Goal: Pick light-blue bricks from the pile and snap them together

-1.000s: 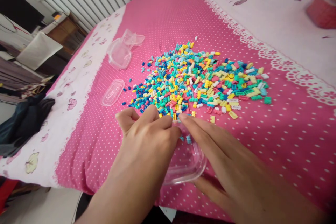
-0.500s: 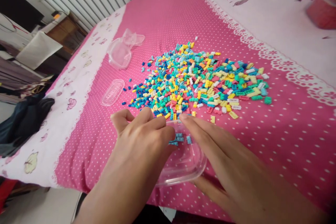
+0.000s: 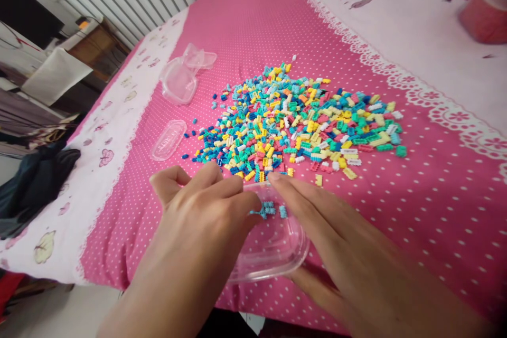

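Observation:
A clear plastic container [image 3: 277, 261] sits near the front edge of the pink dotted cloth, with a few light-blue bricks [image 3: 271, 209] inside at its far end. My left hand [image 3: 198, 222] hovers over the container's left side, fingers bent down, thumb spread apart, fingertips just beside those bricks; I see nothing held in it. My right hand [image 3: 336, 243] lies along the container's right rim with fingers stretched out and the thumb pressed against its near corner, gripping it. Just beyond the hands lies a wide pile of small coloured bricks [image 3: 301, 121].
A clear lid [image 3: 168, 139] and another open clear container [image 3: 180, 80] lie to the far left on the cloth. The cloth's front edge [image 3: 119, 285] drops off below my left hand. Dark clothing [image 3: 35, 185] sits at the left; a red object [image 3: 483, 16] at far right.
My left hand has drawn back from the pile's edge toward me and to the left. Light-blue bricks that it covered now show inside the container. The right hand has hardly moved.

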`<state>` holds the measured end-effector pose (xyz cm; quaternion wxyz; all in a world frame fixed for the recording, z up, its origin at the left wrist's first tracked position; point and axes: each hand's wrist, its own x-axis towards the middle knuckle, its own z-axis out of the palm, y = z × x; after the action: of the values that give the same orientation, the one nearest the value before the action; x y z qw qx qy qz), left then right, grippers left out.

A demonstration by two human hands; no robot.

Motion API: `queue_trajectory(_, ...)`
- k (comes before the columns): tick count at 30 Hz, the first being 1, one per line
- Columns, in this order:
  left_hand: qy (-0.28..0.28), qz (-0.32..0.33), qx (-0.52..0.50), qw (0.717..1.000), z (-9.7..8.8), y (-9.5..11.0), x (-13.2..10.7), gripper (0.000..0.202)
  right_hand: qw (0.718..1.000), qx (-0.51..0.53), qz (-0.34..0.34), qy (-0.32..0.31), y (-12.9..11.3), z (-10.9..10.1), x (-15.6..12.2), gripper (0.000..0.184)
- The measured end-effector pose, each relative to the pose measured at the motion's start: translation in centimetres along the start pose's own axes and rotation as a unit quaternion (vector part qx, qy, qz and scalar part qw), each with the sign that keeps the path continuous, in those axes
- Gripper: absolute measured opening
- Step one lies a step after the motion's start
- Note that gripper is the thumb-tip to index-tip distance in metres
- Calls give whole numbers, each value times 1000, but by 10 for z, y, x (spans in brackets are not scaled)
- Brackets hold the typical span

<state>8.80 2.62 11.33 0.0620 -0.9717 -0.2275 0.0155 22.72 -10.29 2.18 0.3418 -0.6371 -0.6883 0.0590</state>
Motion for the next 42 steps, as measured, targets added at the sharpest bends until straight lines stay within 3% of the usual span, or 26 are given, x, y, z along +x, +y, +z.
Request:
queue_trajectory(4,71,-49,-57,995,-3,-16,-14,17,1000,20,7,-12,3,-2,2,74)
queue_trajectory(7,89,-121,-156,976,11,-40,-20,23,999,41,8,-25,10,-7,7,81)
queue_trajectory(10,92,-158,-259,949,30,-63,-11,33,996,76,7,-39,17,-14,13,102)
queue_trajectory(14,81,-116,-315,939,39,-79,15,35,990,105,17,-88,19,-25,20,127)
queue_trajectory(17,64,-86,-336,936,36,-80,29,35,984,116,33,-131,15,-32,22,132)
queue_trajectory(20,70,-84,-363,925,35,-82,40,37,977,134,36,-162,10,-30,23,122)
queue_trajectory(24,90,-74,-398,910,31,-91,66,41,976,166,32,-134,7,-22,24,91)
queue_trajectory(32,61,4,-433,899,19,-97,144,44,965,199,64,-158,27,-47,22,104)
queue_trajectory(35,72,9,-446,892,30,-93,150,45,964,198,75,-162,39,-49,17,103)
queue_trajectory(40,58,7,-473,879,48,-90,140,45,974,155,42,-162,62,-58,8,99)
queue_trajectory(42,53,3,-482,875,48,-90,136,44,979,133,43,-147,75,-72,8,85)
